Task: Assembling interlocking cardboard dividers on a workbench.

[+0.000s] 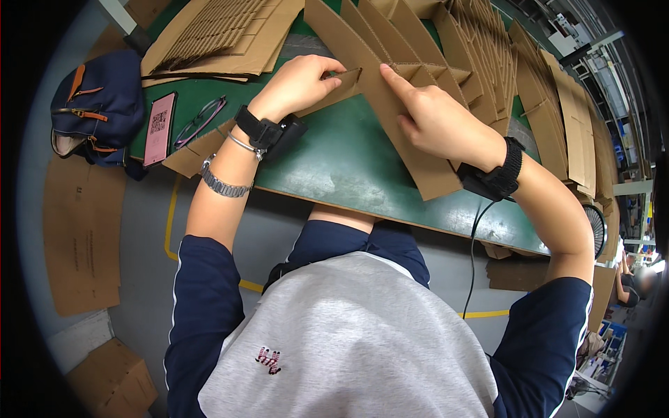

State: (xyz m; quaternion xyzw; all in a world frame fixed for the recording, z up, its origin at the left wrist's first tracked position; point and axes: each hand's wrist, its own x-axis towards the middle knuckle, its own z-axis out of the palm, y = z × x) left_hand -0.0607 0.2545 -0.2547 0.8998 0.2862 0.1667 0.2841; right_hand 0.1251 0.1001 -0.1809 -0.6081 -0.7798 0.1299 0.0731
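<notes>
My left hand (296, 85) is closed, thumb and fingers pinching a long narrow cardboard strip (327, 99). That strip runs down to the left, behind my wrist. My right hand (449, 124) grips a slotted cardboard divider (412, 148). The index finger is stretched along it, its tip at a joint where panels cross. My thumb lies against the near panel, and the remaining fingers are mostly hidden. Crossed panels (421, 73) form open cells beyond this hand. Both wrists carry black strapped devices, and the left also has a watch (224, 182) and a bracelet.
Flat cardboard pieces (223, 42) are stacked at the far left of the green table (317, 157). A phone (159, 129), glasses (200, 122) and a navy bag (104, 104) are at the left. More cardboard (568, 125) stands at the right. A black cable (474, 244) hangs over the front edge.
</notes>
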